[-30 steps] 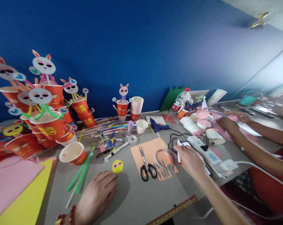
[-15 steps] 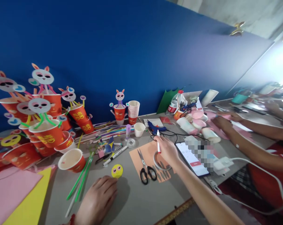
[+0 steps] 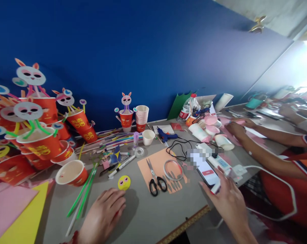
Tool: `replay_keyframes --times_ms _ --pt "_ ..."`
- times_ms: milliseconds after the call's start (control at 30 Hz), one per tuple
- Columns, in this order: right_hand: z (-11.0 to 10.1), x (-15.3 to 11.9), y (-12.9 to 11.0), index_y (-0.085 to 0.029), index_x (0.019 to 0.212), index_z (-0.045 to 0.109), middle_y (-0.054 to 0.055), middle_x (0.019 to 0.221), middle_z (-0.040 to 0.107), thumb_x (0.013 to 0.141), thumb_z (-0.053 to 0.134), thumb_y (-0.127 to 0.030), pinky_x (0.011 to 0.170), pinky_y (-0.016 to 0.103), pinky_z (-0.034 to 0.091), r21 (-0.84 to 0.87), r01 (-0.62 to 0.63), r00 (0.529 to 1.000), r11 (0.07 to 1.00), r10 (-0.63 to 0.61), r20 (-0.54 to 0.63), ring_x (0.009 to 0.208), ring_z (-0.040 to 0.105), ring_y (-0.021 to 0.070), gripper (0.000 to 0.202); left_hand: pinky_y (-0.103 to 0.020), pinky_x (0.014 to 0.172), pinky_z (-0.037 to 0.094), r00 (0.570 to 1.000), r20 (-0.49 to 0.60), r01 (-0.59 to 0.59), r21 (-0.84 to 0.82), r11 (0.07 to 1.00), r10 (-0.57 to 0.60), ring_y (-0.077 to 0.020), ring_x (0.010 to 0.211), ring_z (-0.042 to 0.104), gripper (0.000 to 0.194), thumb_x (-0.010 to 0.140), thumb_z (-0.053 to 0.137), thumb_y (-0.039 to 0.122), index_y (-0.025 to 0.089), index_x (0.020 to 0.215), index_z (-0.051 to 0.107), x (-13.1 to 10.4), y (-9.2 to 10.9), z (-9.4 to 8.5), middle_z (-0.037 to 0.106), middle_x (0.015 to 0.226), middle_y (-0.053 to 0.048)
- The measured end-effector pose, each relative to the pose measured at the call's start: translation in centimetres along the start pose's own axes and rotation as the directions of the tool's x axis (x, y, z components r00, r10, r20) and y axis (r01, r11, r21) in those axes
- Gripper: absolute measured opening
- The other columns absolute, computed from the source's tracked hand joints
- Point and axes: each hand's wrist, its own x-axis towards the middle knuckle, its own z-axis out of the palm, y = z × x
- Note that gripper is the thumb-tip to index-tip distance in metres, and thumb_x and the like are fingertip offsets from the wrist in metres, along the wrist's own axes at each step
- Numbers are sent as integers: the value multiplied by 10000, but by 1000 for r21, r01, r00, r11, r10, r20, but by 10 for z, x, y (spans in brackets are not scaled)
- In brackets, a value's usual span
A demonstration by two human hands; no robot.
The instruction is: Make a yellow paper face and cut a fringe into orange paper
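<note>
- Half a second on, the right hand (image 3: 227, 200) has moved from above the orange paper (image 3: 161, 160) to the near end of the phone (image 3: 207, 170), while the left hand (image 3: 102, 213) has stayed by the yellow disc (image 3: 124, 182).
- Between thumb and fingers, the right hand grasps a red-and-white marker (image 3: 216, 187); whether it also grips the phone, I cannot tell.
- Loosely bent, the left hand rests on the counter (image 3: 148, 217), fingertips at the disc's near edge; its underside is hidden, so I cannot tell if it holds anything.
- Done on the disc: two pink eye patches with dark marks. Anything finer is too small to read.
- Absent from it: ears and straws, both present on the rabbit cup (image 3: 126, 118) by the wall, which looks finished.
- Cutting appears well along: leaf-shaped gaps line the paper's near side, with the scissors (image 3: 154, 174) lying across it.
- Green straws (image 3: 81, 190) lie loose, attached to nothing.
</note>
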Motion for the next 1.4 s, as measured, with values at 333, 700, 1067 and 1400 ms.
replay_keyframes --times_ms 333,700,1067,1400 --pt "1 -18 18 -64 1314 469 246 1193 607 913 403 -653 750 414 525 -56 -63 998 996 64 21 968 655 356 715 -358 891 535 999 40 -20 15 1000 19 -223 1059 631 225 944 501 245 241 1125 635 -9 -4 4 690 1181 -38" --pt "-13 -32 20 -116 1182 525 168 1026 623 875 470 -658 667 389 531 -43 -105 994 994 103 -45 835 660 315 626 -343 925 530 999 47 3 -4 1000 -3 -212 1083 634 228 940 515 266 248 1122 652 -11 -6 5 690 1192 -35" --pt "-24 -42 41 -150 1214 492 166 1095 574 783 535 -723 816 454 535 95 -229 973 969 231 -18 1006 604 349 718 -341 918 531 998 57 9 12 1000 -10 -215 1082 638 236 945 517 302 254 1129 658 -13 -9 8 690 1200 -31" --pt "-28 -42 46 -167 1200 505 173 1130 583 763 553 -725 787 445 544 137 -253 966 958 259 -25 1007 622 347 710 -351 912 524 999 39 -2 9 1000 2 -214 1060 643 233 952 505 311 263 1119 660 -10 -8 7 698 1179 -14"
